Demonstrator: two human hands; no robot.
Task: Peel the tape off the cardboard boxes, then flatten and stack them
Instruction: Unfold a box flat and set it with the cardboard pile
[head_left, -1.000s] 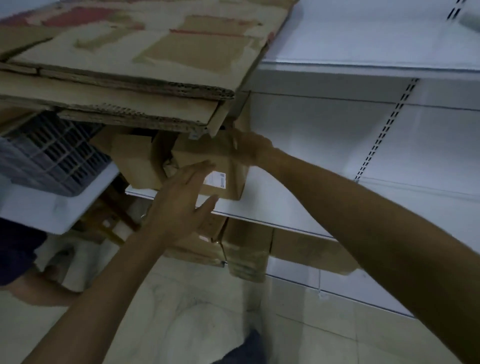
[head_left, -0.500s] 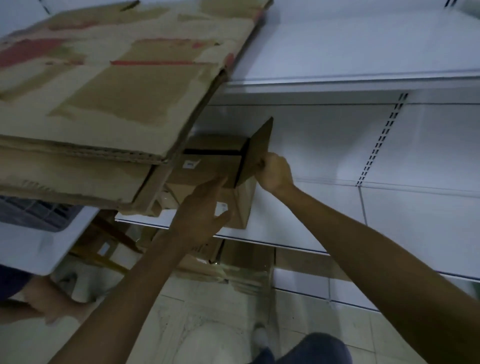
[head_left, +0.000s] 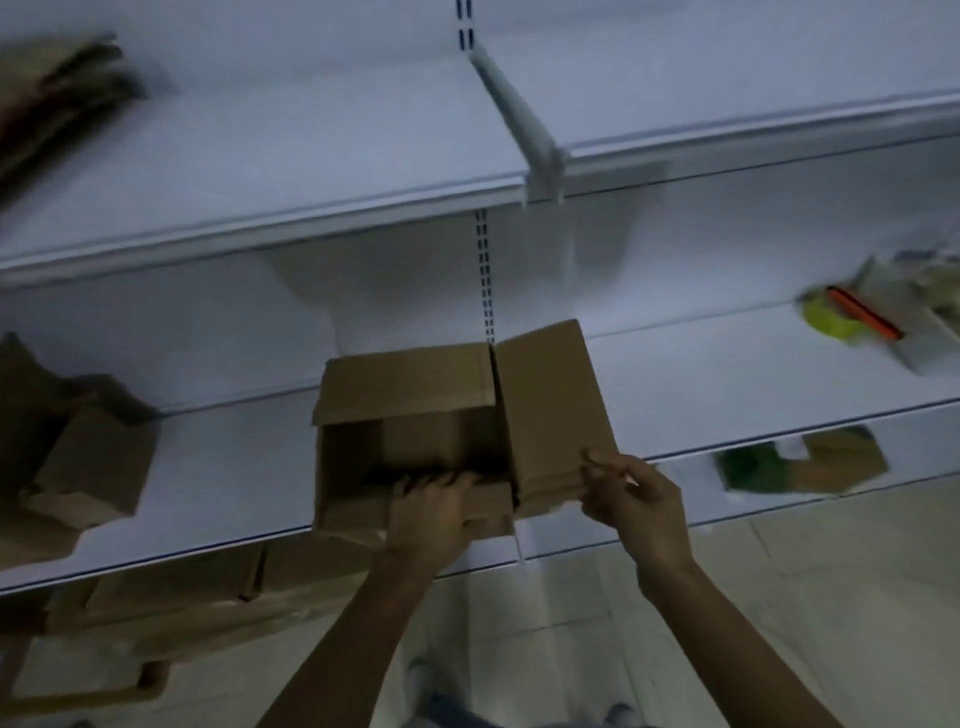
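The left hand (head_left: 431, 514) curls its fingers over the near edge of the box (head_left: 410, 387). The right hand (head_left: 636, 501) pinches the flap (head_left: 550, 405) that stands up above its fingertips.

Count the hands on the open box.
2. The left hand grips the near wall of the box; the right hand pinches its raised right flap. No other hand shows.
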